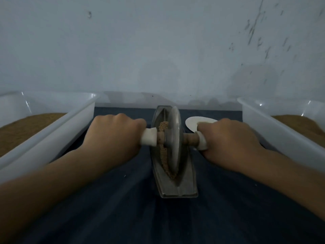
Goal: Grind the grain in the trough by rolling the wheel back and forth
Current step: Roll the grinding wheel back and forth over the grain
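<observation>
Left hand (116, 136) and right hand (226, 138) each curled tight round a white handle end, wheel (174, 138) upright between them in the metal trough (175, 184). Brown grain (164, 150) banked on its left-hand side. Wheel looks heavy, stiff (likely tips if pressure uneven); hold both handles, press evenly.

Flanking: left tub (70, 125), right tub (281, 138); dark cloth (123, 199); pale disc (192, 123).

both forearms reaching forward, left hand (114, 136) and right hand (228, 140) fisted, knuckles up, each gripping something
</observation>
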